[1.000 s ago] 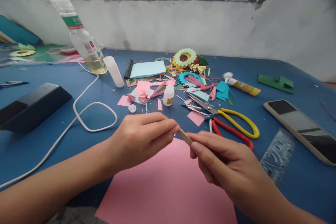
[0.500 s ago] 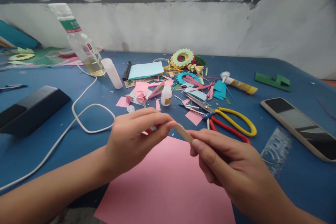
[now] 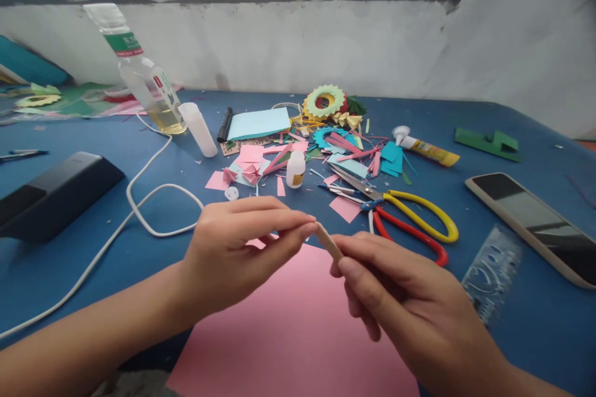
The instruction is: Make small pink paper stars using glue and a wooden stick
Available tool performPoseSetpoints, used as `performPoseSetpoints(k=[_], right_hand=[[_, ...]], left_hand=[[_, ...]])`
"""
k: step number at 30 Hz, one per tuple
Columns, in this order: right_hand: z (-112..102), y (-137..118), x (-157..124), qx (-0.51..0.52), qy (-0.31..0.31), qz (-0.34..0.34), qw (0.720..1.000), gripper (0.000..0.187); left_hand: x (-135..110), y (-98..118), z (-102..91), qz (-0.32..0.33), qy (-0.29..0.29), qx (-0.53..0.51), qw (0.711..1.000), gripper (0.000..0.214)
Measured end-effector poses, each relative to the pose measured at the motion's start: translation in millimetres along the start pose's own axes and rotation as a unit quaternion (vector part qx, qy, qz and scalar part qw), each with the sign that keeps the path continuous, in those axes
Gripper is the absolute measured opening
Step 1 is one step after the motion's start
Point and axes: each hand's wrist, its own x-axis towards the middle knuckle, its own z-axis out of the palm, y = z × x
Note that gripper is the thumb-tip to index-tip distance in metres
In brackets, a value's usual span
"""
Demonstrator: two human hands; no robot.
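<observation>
My right hand is closed around a thin pale wooden stick, whose tip pokes out toward the left. My left hand pinches thumb and forefinger together right at that tip; a sliver of pink shows under its fingers, too small to name. Both hands hover above a large pink paper sheet lying at the near edge of the blue table.
Yellow and red scissors, a small glue bottle, a glue tube and several paper scraps lie behind the hands. A phone and clear ruler sit right. A white cable, black box and plastic bottle sit left.
Both hands stay joined at the stick's tip, with only small shifts of the fingers. The view has shifted slightly.
</observation>
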Motion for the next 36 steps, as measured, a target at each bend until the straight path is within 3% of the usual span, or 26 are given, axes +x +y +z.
performPoseSetpoints(k=[6, 13, 16, 19, 25, 32, 36], right_hand=[[0.0, -3.9, 2.1, 0.111, -0.059, 0.085, 0.988, 0.019], [0.2, -1.9, 0.7, 0.167, -0.079, 0.119, 0.975, 0.020], [1.5, -5.9, -0.9, 0.211, -0.062, 0.168, 0.961, 0.028], [2.2, -13.4, -2.3, 0.208, -0.006, 0.207, 0.956, 0.027], [1.7, -10.7, -1.6, 0.118, 0.036, 0.128, 0.984, 0.023], [2.6, -2.0, 0.1, 0.108, 0.055, 0.094, 0.988, 0.023], [3.0, 3.9, 1.6, 0.081, 0.058, -0.024, 0.995, 0.023]], left_hand=[[-3.4, -1.0, -2.9, 0.045, 0.004, 0.060, 0.997, 0.011], [-0.4, 1.6, -3.2, 0.059, -0.008, 0.126, 0.990, 0.013], [1.4, 3.3, -3.8, 0.049, -0.017, 0.115, 0.992, 0.013], [2.1, 3.0, -4.1, 0.043, -0.013, 0.088, 0.995, 0.012], [3.3, 2.3, -4.0, -0.029, -0.026, -0.018, 0.999, 0.013], [-2.9, -0.5, -3.6, -0.078, 0.036, -0.225, 0.970, 0.012], [1.0, -3.5, -9.2, -0.086, 0.032, -0.209, 0.974, 0.025]])
